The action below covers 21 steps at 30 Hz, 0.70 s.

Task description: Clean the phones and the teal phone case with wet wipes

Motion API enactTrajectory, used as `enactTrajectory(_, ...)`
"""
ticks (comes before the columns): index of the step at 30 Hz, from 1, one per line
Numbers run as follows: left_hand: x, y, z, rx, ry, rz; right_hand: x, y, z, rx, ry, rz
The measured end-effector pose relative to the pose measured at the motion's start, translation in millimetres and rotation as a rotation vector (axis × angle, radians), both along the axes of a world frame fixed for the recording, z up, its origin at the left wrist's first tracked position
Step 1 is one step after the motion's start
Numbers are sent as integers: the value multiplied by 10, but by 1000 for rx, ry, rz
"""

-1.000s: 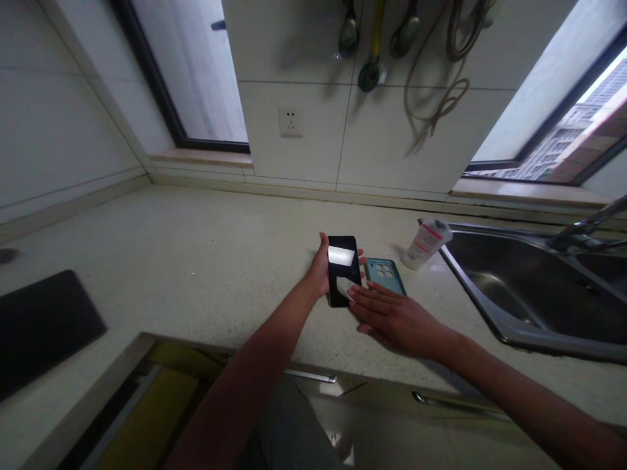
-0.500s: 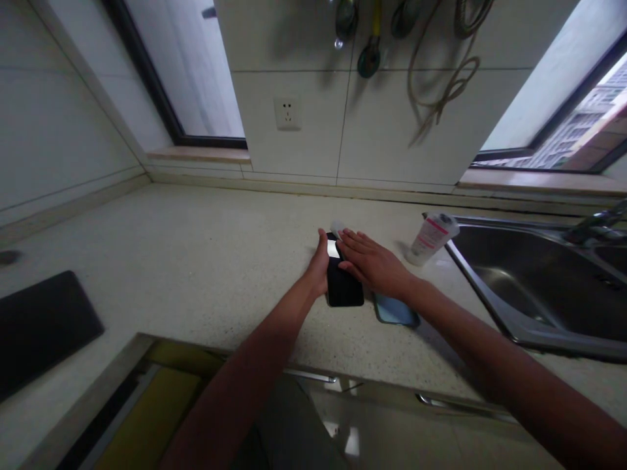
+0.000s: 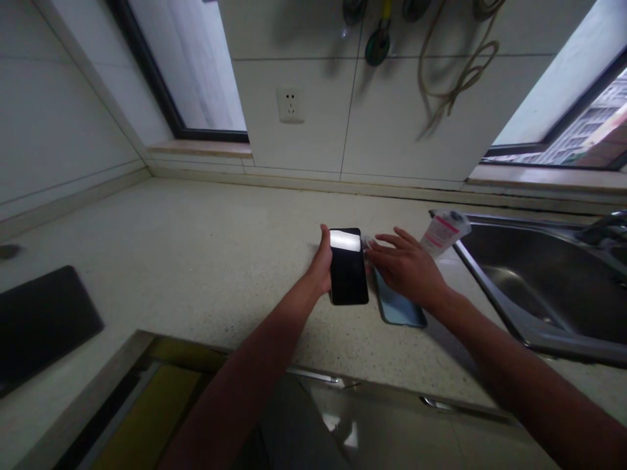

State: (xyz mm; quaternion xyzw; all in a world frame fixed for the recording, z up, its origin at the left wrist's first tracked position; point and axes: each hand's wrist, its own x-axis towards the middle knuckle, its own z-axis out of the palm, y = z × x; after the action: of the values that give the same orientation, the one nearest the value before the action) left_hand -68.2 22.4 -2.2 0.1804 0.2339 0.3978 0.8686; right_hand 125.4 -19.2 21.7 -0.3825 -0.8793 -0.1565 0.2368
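Note:
A black smartphone [image 3: 349, 277] lies screen up on the pale speckled countertop, a bright reflection across its upper part. My left hand [image 3: 321, 266] grips its left edge, thumb pointing up along the side. Just off the phone's right edge, my right hand [image 3: 409, 269] has a crumpled white tissue [image 3: 366, 242] at its fingertips, mostly covered by the fingers. Below that hand lies a light blue phone case [image 3: 399, 308], partly hidden by it. A white tube with pink print [image 3: 445, 232] stands tilted behind the right hand.
To the right is a steel sink [image 3: 519, 267] with a faucet [image 3: 605, 228]. A dark flat panel [image 3: 46, 323] is at the left. An open drawer or cabinet [image 3: 147, 405] sits under the counter's front edge. A socket [image 3: 290, 105] and hanging cords [image 3: 460, 85] are on the wall.
My right hand has slid off the phone screen to the right with the tissue, uncovering the screen. My left hand still holds the phone's left edge. The view has shifted slightly.

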Motion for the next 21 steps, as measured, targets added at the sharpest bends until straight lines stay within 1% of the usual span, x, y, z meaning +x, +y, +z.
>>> enactTrajectory(2, -1, 2, 5, 8, -15, -8, 45, 55, -13, -43, 88, -45)
enactTrajectory(5, -8, 8, 6, 12, -28, -14, 45, 73, -37, -93, 211, -65)
enactTrajectory(9, -11, 13, -10, -1, 16, 20, -17, 13, -63, -120, 421, -16)
enactTrajectory(12, -1, 22, -25, 9, 50, 64, -92, -33, -101, -200, 530, 6)
enactTrajectory(13, 3, 27, -28, 8, 53, 67, -120, -45, -119, -230, 530, 17)
enactTrajectory(15, 13, 34, -31, 0, 46, 46, -170, -59, -158, -261, 466, 65)
enactTrajectory(18, 22, 35, -20, -3, 18, 8, -221, -60, -202, -225, 331, 128)
enactTrajectory(19, 23, 32, -13, 0, 12, 8, -228, -54, -210, -206, 305, 130)
enactTrajectory(21, 22, 25, -2, -1, 16, 27, -226, -32, -218, -170, 288, 93)
